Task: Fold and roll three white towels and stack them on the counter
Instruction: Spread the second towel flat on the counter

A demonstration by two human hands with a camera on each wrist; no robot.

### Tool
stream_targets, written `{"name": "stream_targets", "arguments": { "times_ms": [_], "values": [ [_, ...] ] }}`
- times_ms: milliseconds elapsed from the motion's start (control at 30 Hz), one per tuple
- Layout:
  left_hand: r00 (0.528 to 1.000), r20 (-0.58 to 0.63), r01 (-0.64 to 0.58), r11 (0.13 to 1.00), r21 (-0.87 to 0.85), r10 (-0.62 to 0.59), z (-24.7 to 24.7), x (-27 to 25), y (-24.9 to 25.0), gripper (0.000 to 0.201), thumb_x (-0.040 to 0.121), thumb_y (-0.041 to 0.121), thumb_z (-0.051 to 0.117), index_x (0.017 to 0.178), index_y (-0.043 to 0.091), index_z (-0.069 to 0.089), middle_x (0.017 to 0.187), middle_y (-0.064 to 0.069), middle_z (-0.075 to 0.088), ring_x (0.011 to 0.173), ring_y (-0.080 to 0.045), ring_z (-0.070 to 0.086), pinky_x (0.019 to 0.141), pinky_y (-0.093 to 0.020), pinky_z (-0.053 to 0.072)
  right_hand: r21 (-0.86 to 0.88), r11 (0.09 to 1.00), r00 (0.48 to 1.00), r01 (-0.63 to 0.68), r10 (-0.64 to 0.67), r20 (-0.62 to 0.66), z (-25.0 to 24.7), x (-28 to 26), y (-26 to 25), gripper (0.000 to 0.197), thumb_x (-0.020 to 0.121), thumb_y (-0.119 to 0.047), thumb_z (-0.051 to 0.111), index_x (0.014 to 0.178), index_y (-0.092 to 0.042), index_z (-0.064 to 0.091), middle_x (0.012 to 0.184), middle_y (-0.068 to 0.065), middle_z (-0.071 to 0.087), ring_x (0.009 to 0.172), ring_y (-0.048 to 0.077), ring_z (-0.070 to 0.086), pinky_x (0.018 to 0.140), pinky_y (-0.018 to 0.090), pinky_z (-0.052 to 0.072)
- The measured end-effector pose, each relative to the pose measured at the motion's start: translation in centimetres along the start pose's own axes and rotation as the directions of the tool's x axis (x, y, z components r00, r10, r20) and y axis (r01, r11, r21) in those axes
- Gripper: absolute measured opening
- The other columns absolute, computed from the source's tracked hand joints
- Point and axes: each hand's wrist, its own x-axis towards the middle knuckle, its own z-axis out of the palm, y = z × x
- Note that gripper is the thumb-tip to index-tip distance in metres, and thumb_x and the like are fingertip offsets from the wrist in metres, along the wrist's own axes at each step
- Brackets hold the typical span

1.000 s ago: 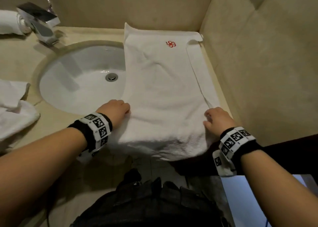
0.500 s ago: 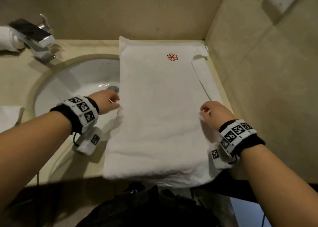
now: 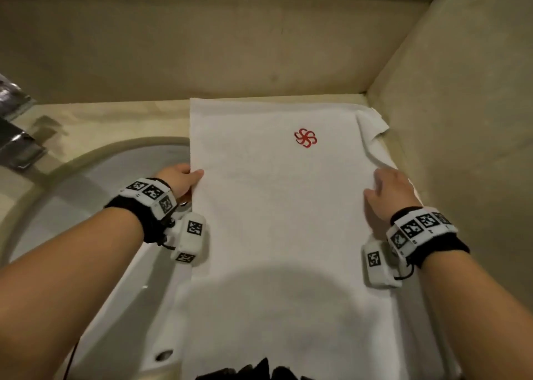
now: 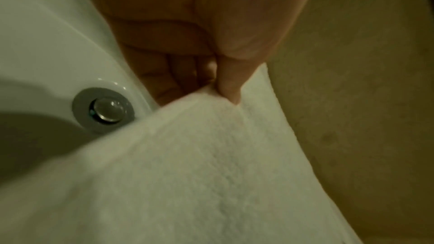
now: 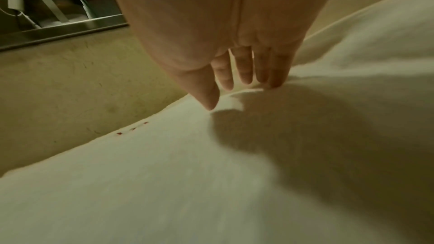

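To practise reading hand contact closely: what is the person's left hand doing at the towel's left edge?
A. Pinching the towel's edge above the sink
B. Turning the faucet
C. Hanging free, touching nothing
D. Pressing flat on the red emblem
A: the left hand pinches the towel edge between thumb and fingers, above the sink.

Side wall (image 3: 461, 120) close beside towel's (image 3: 277, 206) right edge, seemingly touching.
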Motion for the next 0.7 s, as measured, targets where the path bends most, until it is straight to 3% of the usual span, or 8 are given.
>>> {"name": "stream_targets", "arguments": {
  "times_ms": [67,167,300,433,600,700],
  "values": [
    [0.999,0.033,-0.003,0.998,-0.058,0.005,-2.0,0.0,-0.2,0.019,0.095,0.014,0.045,0.109,0.005,0.053,0.059,-0.004,0.065,0.046,-0.015,0.060,0.039,-0.018,0.049,0.019,0.999,0.999,0.027,-0.027,-0.018,-0.1,1.2,-1.1,0.038,0.088,-0.022,0.052,0.121,-0.006,0.044,0.137,0.020,0.036,0.125,0.037,0.036,0.105,0.042,0.031],
    [0.998,0.059,-0.006,1.000,-0.008,0.006,-5.0,0.0,-1.0,0.017,0.094,0.016,0.047,0.104,0.006,0.056,0.077,-0.005,0.061,0.062,-0.017,0.061,0.049,-0.015,0.053,-0.008,0.996,0.996,0.087,-0.087,-0.007,0.1,3.5,-3.4,0.044,0.090,-0.025,0.050,0.130,-0.011,0.039,0.146,0.015,0.028,0.129,0.037,0.031,0.107,0.040,0.028],
    [0.996,0.085,-0.035,0.999,0.041,0.032,-5.7,0.1,-1.2,0.015,0.093,0.018,0.048,0.084,0.011,0.058,0.075,-0.005,0.060,0.067,-0.020,0.056,0.056,-0.019,0.055,-0.031,0.999,0.999,0.025,-0.025,0.024,-0.3,6.6,-4.6,0.044,0.091,-0.026,0.046,0.131,-0.010,0.039,0.145,0.016,0.028,0.128,0.039,0.034,0.105,0.042,0.031],
    [0.989,0.104,-0.109,0.994,0.002,0.108,-4.6,0.2,-0.9,0.018,0.095,0.022,0.046,0.084,0.017,0.059,0.079,-0.004,0.064,0.069,-0.020,0.060,0.056,-0.016,0.055,-0.059,0.998,1.000,-0.016,0.017,0.009,-0.6,7.7,-3.8,0.034,0.091,-0.022,0.045,0.121,-0.006,0.045,0.137,0.020,0.034,0.119,0.041,0.041,0.101,0.044,0.037],
    [0.989,0.090,-0.116,0.992,-0.052,0.121,-4.3,0.1,-1.0,0.016,0.095,0.023,0.046,0.096,0.016,0.060,0.096,-0.010,0.066,0.083,-0.027,0.062,0.084,-0.037,0.052,0.043,0.996,0.991,-0.077,0.081,-0.106,0.2,5.6,-0.5,0.018,0.086,-0.013,0.055,0.102,-0.005,0.058,0.114,0.024,0.057,0.100,0.039,0.055,0.083,0.037,0.042],
    [0.988,0.084,-0.123,0.991,-0.049,0.127,-4.1,0.1,-0.7,0.019,0.095,0.023,0.045,0.102,0.013,0.060,0.098,-0.012,0.066,0.086,-0.029,0.062,0.088,-0.041,0.049,0.059,0.993,0.991,-0.098,0.103,-0.083,0.1,5.2,0.8,0.004,0.087,-0.009,0.055,0.084,-0.007,0.057,0.101,0.024,0.064,0.093,0.038,0.057,0.074,0.031,0.037]
  ]
}}
